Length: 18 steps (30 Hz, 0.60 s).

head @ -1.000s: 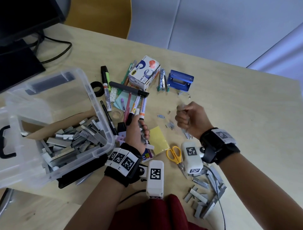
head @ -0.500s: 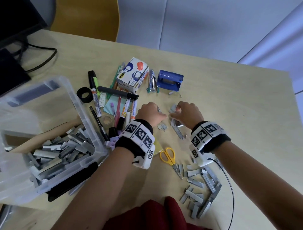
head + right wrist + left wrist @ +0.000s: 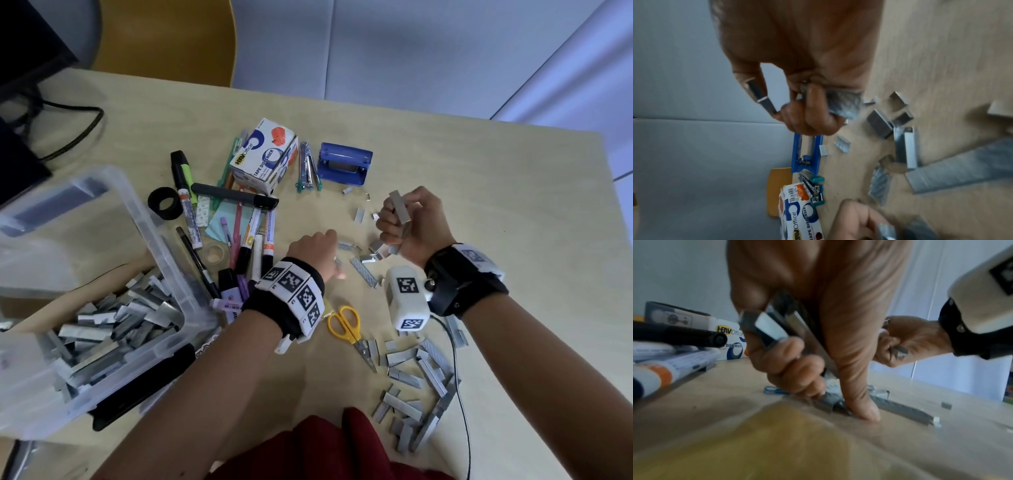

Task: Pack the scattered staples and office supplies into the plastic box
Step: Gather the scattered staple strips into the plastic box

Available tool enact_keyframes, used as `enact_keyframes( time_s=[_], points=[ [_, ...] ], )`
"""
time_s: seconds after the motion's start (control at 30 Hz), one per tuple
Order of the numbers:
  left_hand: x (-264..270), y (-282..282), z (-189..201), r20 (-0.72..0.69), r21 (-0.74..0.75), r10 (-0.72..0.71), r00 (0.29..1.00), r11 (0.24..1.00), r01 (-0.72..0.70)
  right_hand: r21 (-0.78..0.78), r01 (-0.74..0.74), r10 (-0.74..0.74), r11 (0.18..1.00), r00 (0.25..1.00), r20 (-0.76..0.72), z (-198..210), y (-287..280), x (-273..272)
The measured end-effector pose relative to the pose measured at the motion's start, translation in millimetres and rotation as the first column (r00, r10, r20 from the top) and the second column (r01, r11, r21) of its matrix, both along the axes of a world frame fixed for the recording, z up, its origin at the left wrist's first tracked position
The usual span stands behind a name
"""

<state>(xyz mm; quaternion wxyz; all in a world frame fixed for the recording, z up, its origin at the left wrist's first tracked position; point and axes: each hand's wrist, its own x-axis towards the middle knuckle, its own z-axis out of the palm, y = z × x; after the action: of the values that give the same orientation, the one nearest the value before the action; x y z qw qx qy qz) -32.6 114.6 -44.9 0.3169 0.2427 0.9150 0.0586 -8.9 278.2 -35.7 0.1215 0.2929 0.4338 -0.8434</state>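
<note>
We see the right hand [image 3: 416,226] raised above the counter [image 3: 479,192], its fingers [image 3: 812,112] curled tight round a bundle of staple strips [image 3: 400,207], one strip sticking up past the knuckles. The left hand [image 3: 317,251] is down at the counter just left of it; its fingers [image 3: 795,360] are curled round several staple bars [image 3: 772,327] in the palm while the thumb tip presses on a long strip [image 3: 898,408] lying flat. Loose staple pieces [image 3: 375,250] lie between the 2 hands, and a larger heap of strips [image 3: 418,387] lies near the right forearm. The plastic box [image 3: 161,246] sits at the left, open and already partly filled with staples. Yellow scissors [image 3: 344,323] lie just near the left wrist. Markers [image 3: 253,236], a tape dispenser box [image 3: 263,156], a small stapler [image 3: 307,166] and a blue hole punch [image 3: 344,161] lie farther off.
</note>
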Motion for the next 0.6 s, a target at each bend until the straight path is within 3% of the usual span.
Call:
enact_keyframes(
  time_s=[0.1,0.17,0.23,0.3,0.4,0.53,0.6],
  points=[
    [-0.7,1.6,-0.9,0.014,0.006,-0.077,0.997,0.997,0.077,0.121,-0.031,0.025,0.992,0.998,0.053,-0.6,6.0,-3.2],
    [-0.8,3.1,-0.2,0.011,0.021,-0.108,0.994,0.994,0.108,0.342,-0.095,0.053,0.935,0.99,0.13,-4.3,5.6,-9.6],
    [-0.1,4.9,1.2,-0.009,0.045,-0.122,0.992,0.991,0.122,0.613,-0.184,0.1,0.768,0.981,0.168,-8.0,1.6,-16.6],
    [1.1,7.3,2.2,-0.024,0.069,-0.121,0.992,0.99,0.122,0.817,-0.288,0.179,0.499,0.957,0.228,-9.5,-4.6,-22.5],
    [1.9,10.3,3.0,-0.032,0.081,-0.103,0.994,0.991,0.105,0.881,-0.434,0.246,0.187,0.889,0.386,-13.4,-13.7,-32.0],
    [0.6,12.7,1.3,-0.046,0.114,-0.053,0.998,0.992,0.058,0.847,-0.526,0.259,-0.081,0.809,0.528,-12.8,-26.1,-36.7],
    [-1.8,12.5,-0.1,-0.023,0.132,-0.021,1.0,0.991,0.024,0.845,-0.519,0.275,-0.127,0.8,0.533,-12.0,-28.1,-37.6]
  ],
)
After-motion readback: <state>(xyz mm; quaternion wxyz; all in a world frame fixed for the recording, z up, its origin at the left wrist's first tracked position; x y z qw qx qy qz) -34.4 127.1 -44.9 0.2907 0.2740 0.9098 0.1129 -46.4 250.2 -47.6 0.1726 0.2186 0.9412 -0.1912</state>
